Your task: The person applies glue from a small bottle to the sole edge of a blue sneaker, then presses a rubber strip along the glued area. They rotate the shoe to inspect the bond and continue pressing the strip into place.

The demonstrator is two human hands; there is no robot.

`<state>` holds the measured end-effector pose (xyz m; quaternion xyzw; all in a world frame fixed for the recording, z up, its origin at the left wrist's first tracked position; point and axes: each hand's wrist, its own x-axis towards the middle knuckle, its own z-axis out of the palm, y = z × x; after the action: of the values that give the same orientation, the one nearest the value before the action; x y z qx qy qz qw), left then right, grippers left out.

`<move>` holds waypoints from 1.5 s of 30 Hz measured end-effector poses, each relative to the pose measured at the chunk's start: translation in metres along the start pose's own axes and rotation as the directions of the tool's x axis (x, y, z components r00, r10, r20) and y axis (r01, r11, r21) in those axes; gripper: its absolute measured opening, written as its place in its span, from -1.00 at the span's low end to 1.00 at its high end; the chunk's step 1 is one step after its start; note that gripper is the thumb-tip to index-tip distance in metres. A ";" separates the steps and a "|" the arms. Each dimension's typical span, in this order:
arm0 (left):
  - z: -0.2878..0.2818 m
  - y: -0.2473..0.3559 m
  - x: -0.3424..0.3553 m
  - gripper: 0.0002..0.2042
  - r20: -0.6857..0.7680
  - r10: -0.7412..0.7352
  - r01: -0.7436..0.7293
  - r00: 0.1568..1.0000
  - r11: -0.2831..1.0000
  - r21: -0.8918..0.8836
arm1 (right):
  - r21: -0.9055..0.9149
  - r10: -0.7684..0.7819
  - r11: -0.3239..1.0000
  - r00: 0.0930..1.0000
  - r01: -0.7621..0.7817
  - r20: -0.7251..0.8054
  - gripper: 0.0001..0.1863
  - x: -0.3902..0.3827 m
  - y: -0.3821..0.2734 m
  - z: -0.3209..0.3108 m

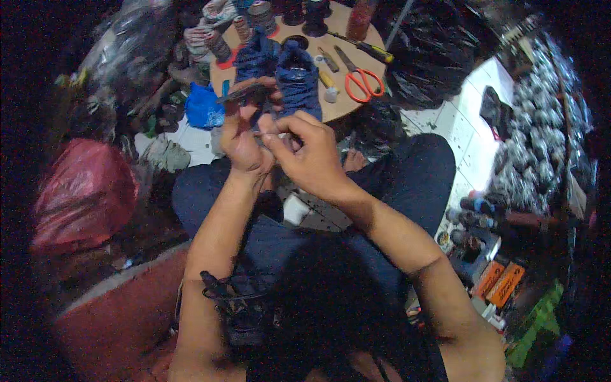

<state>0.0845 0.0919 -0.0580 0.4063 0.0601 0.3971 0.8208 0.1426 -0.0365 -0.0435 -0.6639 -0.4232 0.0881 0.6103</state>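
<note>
My left hand (240,141) is turned palm up in front of the round table, its fingers bent around a dark, flat, thin piece (245,94) whose kind I cannot make out. Close against its palm, my right hand (310,151) has thumb and forefinger pinched together; whatever they hold is too small to name. Just beyond the hands, a pair of dark blue shoes stands on the table: the right shoe (298,79) shows its opening, and the left shoe (256,57) is partly hidden behind my left hand.
On the round wooden table (347,118) lie orange-handled scissors (363,84), a yellow-and-black screwdriver (377,52), a small yellow-handled tool (327,81) and several thread spools (259,11). A blue bag (203,107) and a red bag (86,194) sit left. Black plastic (439,57) lies right.
</note>
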 end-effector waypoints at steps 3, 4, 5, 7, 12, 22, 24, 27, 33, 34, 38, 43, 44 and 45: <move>0.000 0.000 -0.003 -0.47 0.046 0.009 -0.006 0.999 0.997 -0.072 | 0.001 0.122 0.992 0.982 -0.124 0.142 -0.82 -0.001 0.003 -0.004; 0.000 -0.001 -0.002 -0.47 -0.013 -0.005 0.003 1.000 0.992 -0.126 | 0.014 0.091 0.996 0.988 -0.093 0.124 -0.81 0.000 0.005 -0.006; 0.000 -0.002 -0.004 -0.47 -0.021 -0.009 0.008 1.000 0.998 -0.068 | 0.005 0.087 0.996 0.989 -0.088 0.121 -0.81 0.001 0.004 -0.006; -0.001 -0.006 -0.004 -0.47 0.087 -0.043 0.042 0.995 0.999 0.008 | 0.110 0.025 0.993 0.999 -0.030 0.042 -0.80 0.004 0.001 -0.005; 0.002 -0.004 0.001 -0.40 0.021 -0.066 0.067 0.998 0.997 -0.048 | -0.011 0.020 1.000 0.994 -0.019 0.111 -0.82 0.005 0.001 -0.015; 0.019 -0.009 -0.014 -0.37 0.045 -0.225 0.228 0.973 0.968 -0.100 | -0.102 0.119 0.989 0.979 -0.103 0.166 -0.84 0.012 0.005 -0.017; 0.018 -0.013 -0.011 -0.39 0.038 -0.253 0.255 0.967 0.944 -0.211 | -0.167 -0.054 0.985 0.997 0.045 -0.053 -0.88 0.018 0.008 -0.012; 0.012 -0.015 -0.011 -0.40 0.049 -0.295 0.297 0.954 0.916 -0.270 | -0.201 -0.126 0.972 0.992 0.121 -0.011 -0.89 0.019 0.012 -0.012; 0.008 -0.017 -0.005 -0.42 0.077 -0.337 0.341 0.938 0.866 -0.367 | -0.501 -0.220 0.846 0.975 0.182 -0.018 -0.88 0.023 0.017 -0.020; 0.009 -0.016 -0.003 -0.42 0.060 -0.360 0.354 0.931 0.852 -0.385 | -0.448 -0.199 0.881 0.979 0.154 -0.053 -0.89 0.023 0.017 -0.023; 0.009 -0.007 -0.003 -0.44 0.074 -0.229 0.240 0.971 0.901 -0.362 | -0.087 0.217 0.969 0.963 -0.233 -0.158 -0.87 0.023 0.017 -0.040; 0.007 -0.003 0.000 -0.39 0.111 -0.170 0.192 0.979 0.952 -0.237 | 0.071 0.225 0.970 0.968 -0.234 0.106 -0.85 0.007 0.007 -0.029; 0.005 -0.002 0.002 -0.38 0.068 -0.154 0.165 0.986 0.964 -0.207 | -0.024 0.288 0.957 0.930 -0.290 0.227 -0.84 0.000 0.003 -0.026; 0.002 0.000 0.005 -0.38 0.050 -0.136 0.143 0.989 0.972 -0.186 | 0.035 0.339 0.930 0.890 -0.366 0.304 -0.83 -0.003 0.000 -0.025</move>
<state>0.0888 0.0944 -0.0552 0.3283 0.0355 0.3348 0.8825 0.1567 -0.0569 -0.0390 -0.6806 -0.3765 0.3140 0.5445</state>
